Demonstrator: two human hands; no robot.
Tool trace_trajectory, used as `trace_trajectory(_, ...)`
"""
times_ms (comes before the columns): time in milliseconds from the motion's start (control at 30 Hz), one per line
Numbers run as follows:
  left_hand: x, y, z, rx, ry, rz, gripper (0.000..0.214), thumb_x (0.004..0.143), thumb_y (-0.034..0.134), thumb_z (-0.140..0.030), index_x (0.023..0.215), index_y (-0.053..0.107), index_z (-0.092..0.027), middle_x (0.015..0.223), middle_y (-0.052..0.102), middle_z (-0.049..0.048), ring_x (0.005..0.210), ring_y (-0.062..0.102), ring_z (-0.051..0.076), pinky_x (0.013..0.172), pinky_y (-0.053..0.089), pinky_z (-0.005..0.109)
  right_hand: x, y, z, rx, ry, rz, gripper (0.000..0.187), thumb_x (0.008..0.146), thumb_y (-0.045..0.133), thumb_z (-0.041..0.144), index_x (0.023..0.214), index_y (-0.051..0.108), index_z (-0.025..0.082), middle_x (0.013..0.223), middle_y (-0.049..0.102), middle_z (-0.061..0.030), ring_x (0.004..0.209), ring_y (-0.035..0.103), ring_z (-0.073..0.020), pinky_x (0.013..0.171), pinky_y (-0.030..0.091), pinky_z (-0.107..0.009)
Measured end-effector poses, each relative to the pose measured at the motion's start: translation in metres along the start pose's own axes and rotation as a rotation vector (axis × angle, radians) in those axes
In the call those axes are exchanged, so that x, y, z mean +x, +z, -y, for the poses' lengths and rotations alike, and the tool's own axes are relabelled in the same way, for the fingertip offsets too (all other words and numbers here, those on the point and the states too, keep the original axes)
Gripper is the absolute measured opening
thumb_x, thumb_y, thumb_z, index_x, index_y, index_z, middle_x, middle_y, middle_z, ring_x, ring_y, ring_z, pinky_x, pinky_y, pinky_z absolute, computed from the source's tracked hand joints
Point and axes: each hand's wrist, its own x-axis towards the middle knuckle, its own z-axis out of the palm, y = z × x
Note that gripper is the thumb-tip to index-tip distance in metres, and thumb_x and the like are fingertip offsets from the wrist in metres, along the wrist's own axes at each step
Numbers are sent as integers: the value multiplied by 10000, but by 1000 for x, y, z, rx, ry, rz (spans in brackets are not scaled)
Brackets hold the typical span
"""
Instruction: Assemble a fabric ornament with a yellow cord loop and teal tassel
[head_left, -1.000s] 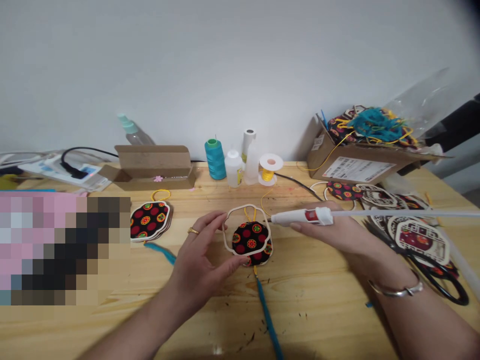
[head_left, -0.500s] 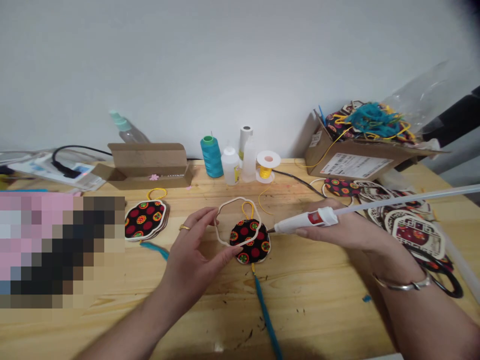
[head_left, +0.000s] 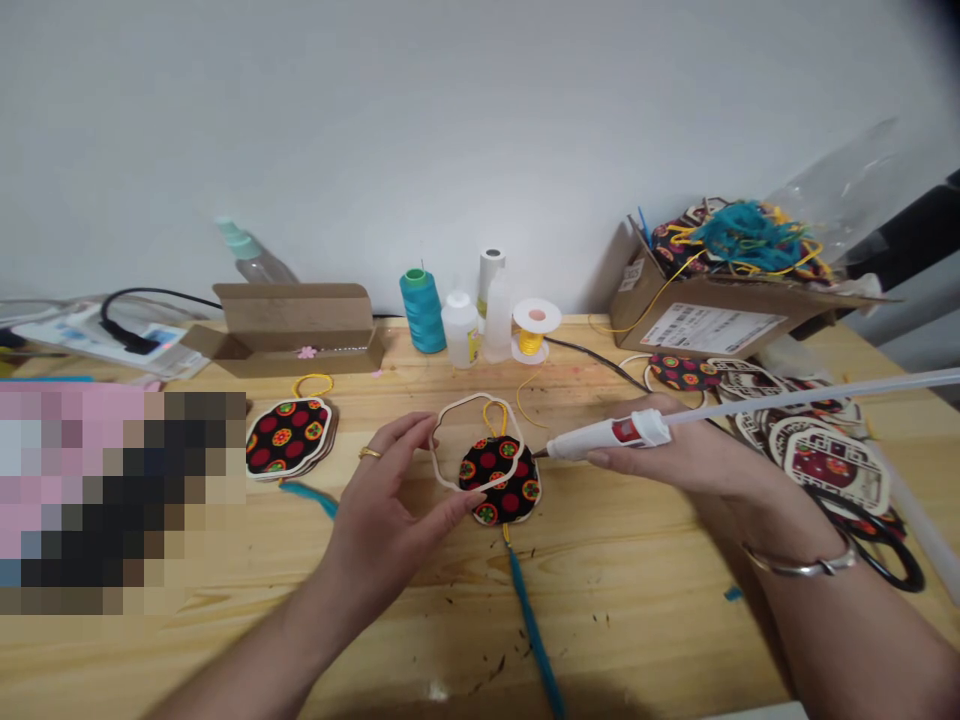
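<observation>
My left hand (head_left: 390, 505) pinches a thin wooden frame outline (head_left: 469, 440) between thumb and fingers, holding it tilted just above a black fabric piece with red and yellow dots (head_left: 501, 482) on the wooden table (head_left: 645, 600). A yellow cord loop and a teal tassel (head_left: 534, 630) are attached to that piece. My right hand (head_left: 679, 455) grips a white pen-shaped glue gun (head_left: 607, 435) with a long glue stick behind it; its tip sits at the fabric piece's right edge.
A stack of finished fabric pieces (head_left: 289, 438) lies at the left. Thread spools and glue bottles (head_left: 465, 325) stand at the back. A cardboard box (head_left: 720, 300) of pieces, loose cut frames (head_left: 825, 450) and black scissors (head_left: 892, 565) are at the right. A flat open box (head_left: 296, 325) sits back left.
The glue gun tip dropped from above the frame to the fabric piece's right edge. My left hand shifted the frame slightly left and tilted it.
</observation>
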Motion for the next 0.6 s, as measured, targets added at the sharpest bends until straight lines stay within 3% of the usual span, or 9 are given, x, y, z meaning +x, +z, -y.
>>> trace_trajectory(300, 0, 0, 0, 8, -14, -1, 578, 673, 682, -379, 1185, 468, -219, 1121, 530, 65, 1009, 525, 219, 856, 448, 378, 0, -3, -1, -26, 13, 40, 290, 723, 592, 436, 636, 588, 159, 509, 459, 34, 464, 375, -77, 393, 277, -208)
trace_trajectory(600, 0, 1, 1, 16, -5, -6, 570, 675, 676, -387, 1180, 466, -228, 1114, 533, 67, 1010, 530, 228, 852, 451, 394, -3, -7, -2, 0, -39, 94, 291, 714, 609, 410, 571, 556, 162, 496, 476, 37, 450, 385, -72, 388, 291, -196)
